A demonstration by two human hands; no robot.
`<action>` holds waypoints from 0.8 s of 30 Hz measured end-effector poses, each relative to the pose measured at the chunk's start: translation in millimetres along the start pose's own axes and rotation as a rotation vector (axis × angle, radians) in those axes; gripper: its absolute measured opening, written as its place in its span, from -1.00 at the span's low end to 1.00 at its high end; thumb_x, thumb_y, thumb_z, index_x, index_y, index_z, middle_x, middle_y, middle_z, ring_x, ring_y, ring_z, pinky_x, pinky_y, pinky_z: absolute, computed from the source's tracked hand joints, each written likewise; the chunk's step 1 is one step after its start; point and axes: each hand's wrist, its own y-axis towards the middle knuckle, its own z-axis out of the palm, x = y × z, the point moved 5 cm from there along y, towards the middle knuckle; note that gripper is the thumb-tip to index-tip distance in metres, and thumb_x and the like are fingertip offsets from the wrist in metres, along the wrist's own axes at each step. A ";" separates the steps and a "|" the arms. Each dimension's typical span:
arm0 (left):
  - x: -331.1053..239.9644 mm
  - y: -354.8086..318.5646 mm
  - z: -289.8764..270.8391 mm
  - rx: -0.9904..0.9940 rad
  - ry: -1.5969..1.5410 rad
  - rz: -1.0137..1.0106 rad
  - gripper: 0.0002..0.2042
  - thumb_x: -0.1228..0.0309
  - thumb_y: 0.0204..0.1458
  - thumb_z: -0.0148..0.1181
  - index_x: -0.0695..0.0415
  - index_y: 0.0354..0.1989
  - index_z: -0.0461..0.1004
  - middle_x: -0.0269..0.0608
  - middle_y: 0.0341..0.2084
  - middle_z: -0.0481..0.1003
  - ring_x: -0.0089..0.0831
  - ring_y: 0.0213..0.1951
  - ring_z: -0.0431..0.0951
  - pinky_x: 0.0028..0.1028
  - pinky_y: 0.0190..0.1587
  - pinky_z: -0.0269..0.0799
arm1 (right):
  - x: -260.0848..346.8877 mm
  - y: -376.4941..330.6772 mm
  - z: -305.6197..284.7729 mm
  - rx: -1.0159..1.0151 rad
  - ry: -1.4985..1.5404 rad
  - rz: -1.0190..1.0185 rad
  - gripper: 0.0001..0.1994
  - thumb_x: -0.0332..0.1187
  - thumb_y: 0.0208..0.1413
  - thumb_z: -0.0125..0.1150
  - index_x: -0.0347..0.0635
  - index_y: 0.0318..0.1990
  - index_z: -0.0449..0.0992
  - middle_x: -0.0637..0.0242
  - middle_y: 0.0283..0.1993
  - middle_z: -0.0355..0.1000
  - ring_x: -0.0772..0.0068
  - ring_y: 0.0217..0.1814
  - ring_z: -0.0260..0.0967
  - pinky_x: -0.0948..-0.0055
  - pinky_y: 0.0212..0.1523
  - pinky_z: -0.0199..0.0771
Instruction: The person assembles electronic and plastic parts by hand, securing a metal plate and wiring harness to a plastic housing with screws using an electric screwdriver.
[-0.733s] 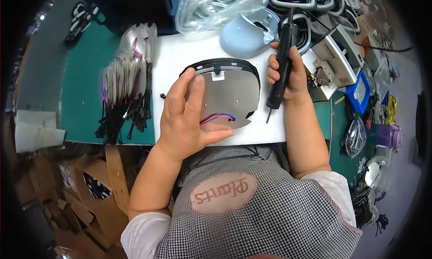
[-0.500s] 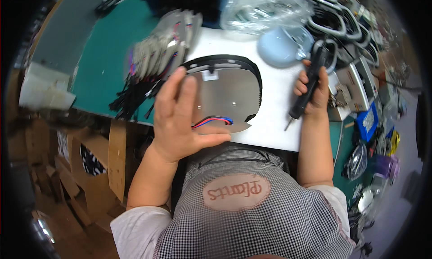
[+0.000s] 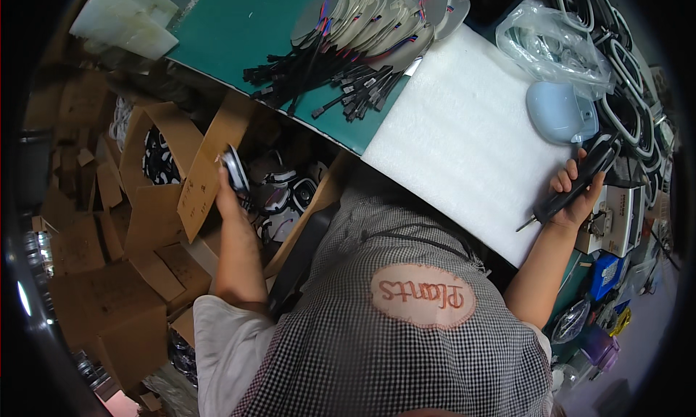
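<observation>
Down at the left, my left hand (image 3: 227, 193) is closed on a rounded part with a black rim (image 3: 236, 172), seen nearly edge-on. It is held above a cardboard box (image 3: 313, 215) with several similar black and white parts (image 3: 279, 198) inside. My left fingers are partly hidden. At the right, my right hand (image 3: 575, 205) wraps round a black electric screwdriver (image 3: 584, 176), its bit pointing down and left over the edge of a white foam sheet (image 3: 464, 127). A light blue rounded shell (image 3: 554, 114) lies just beyond that hand.
Grey discs with coloured wires (image 3: 377, 22) and black connectors (image 3: 355, 91) are piled on the green mat (image 3: 225, 29). Clear plastic bags (image 3: 547, 43) and grey-edged rings (image 3: 627, 72) crowd the back right. Cardboard boxes (image 3: 109, 290) fill the floor at left.
My left hand has carried the black-rimmed part from the foam sheet leftward over the box. My right hand still holds the screwdriver. The view has turned left.
</observation>
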 end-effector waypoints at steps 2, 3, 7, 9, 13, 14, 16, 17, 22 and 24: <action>56.4 4.9 -26.3 0.062 -0.036 -0.301 -0.41 -0.26 0.11 0.08 -0.01 0.05 0.53 -0.31 -0.15 0.60 -0.28 -0.13 0.61 -0.25 -0.06 0.52 | -3.5 3.1 0.8 -0.001 0.013 0.023 -0.37 0.10 0.30 0.03 -0.26 0.26 0.26 0.37 -0.30 0.20 0.58 -0.44 0.14 0.52 -0.41 0.24; 65.7 -6.9 -13.0 0.119 -0.179 -0.363 -0.38 -0.31 0.10 0.03 -0.05 0.06 0.52 -0.32 -0.11 0.59 -0.26 -0.09 0.60 -0.20 -0.04 0.51 | -2.2 1.4 -2.9 -0.003 0.020 0.024 -0.36 0.11 0.28 0.06 -0.26 0.27 0.26 0.37 -0.30 0.20 0.57 -0.44 0.13 0.52 -0.41 0.22; 85.6 -23.5 7.5 0.157 -0.424 -0.496 -0.30 -0.39 0.08 -0.09 -0.08 0.12 0.48 -0.26 0.06 0.53 -0.17 0.04 0.52 -0.08 -0.04 0.47 | 1.8 -1.3 -11.3 0.017 0.086 0.060 -0.35 0.08 0.22 0.17 -0.26 0.26 0.28 0.35 -0.30 0.18 0.54 -0.42 0.10 0.52 -0.39 0.17; 91.0 -13.9 6.4 0.121 -0.367 -0.510 -0.25 -0.44 0.01 -0.02 -0.05 0.09 0.48 -0.22 -0.01 0.54 -0.17 -0.05 0.54 -0.11 -0.09 0.47 | 5.1 0.5 -11.7 0.060 0.084 0.071 -0.33 0.01 0.23 0.20 -0.32 0.30 0.22 0.35 -0.30 0.14 0.54 -0.41 0.12 0.53 -0.36 0.22; 106.5 11.6 -6.1 0.016 -0.288 -0.546 -0.26 -0.44 0.02 -0.02 -0.04 0.07 0.49 -0.20 0.00 0.53 -0.11 -0.03 0.54 -0.05 -0.04 0.51 | 2.1 4.6 -12.2 0.029 0.087 0.092 -0.32 0.01 0.22 0.20 -0.32 0.30 0.22 0.35 -0.29 0.14 0.54 -0.40 0.12 0.52 -0.35 0.23; 113.3 14.2 -5.0 -0.021 -0.277 -0.581 -0.23 -0.46 0.01 -0.05 -0.02 0.08 0.48 -0.19 0.00 0.53 -0.08 -0.02 0.54 -0.02 -0.04 0.51 | 4.4 2.1 -12.1 0.036 0.083 0.086 -0.33 0.02 0.23 0.19 -0.32 0.29 0.23 0.36 -0.30 0.14 0.54 -0.41 0.12 0.51 -0.35 0.23; 120.8 21.3 -14.6 -0.045 -0.267 -0.602 -0.20 -0.48 0.00 -0.07 -0.01 0.10 0.46 -0.17 0.01 0.53 -0.05 -0.02 0.54 0.01 -0.03 0.50 | 6.0 0.6 -6.7 0.048 0.084 0.064 -0.33 0.02 0.24 0.18 -0.32 0.29 0.23 0.36 -0.30 0.14 0.54 -0.41 0.12 0.51 -0.35 0.23; 122.8 28.5 -27.2 -0.042 -0.265 -0.558 -0.17 -0.49 0.00 -0.09 0.03 0.11 0.45 -0.13 -0.02 0.52 -0.04 -0.07 0.55 0.00 -0.04 0.51 | 6.4 -1.0 0.7 0.027 0.088 0.051 -0.34 0.03 0.25 0.16 -0.32 0.29 0.24 0.36 -0.30 0.14 0.54 -0.41 0.12 0.51 -0.35 0.23; 80.2 42.1 -43.0 -0.253 0.068 -0.179 -0.32 -0.26 0.23 -0.11 0.24 -0.07 0.46 -0.16 -0.33 0.49 -0.28 -0.33 0.50 -0.30 -0.19 0.51 | -3.9 2.1 4.6 -0.074 0.004 -0.003 -0.37 0.09 0.27 0.10 -0.22 0.26 0.23 0.39 -0.36 0.16 0.59 -0.51 0.13 0.53 -0.47 0.28; 29.2 21.2 5.1 -0.281 0.162 0.267 -0.48 -0.06 0.33 -0.10 0.25 -0.20 0.46 -0.25 -0.42 0.46 -0.48 -0.36 0.45 -0.46 -0.29 0.39 | -2.7 -3.6 1.4 -0.183 -0.010 -0.036 -0.40 0.13 0.27 0.07 -0.20 0.20 0.32 0.36 -0.41 0.24 0.56 -0.59 0.20 0.51 -0.56 0.35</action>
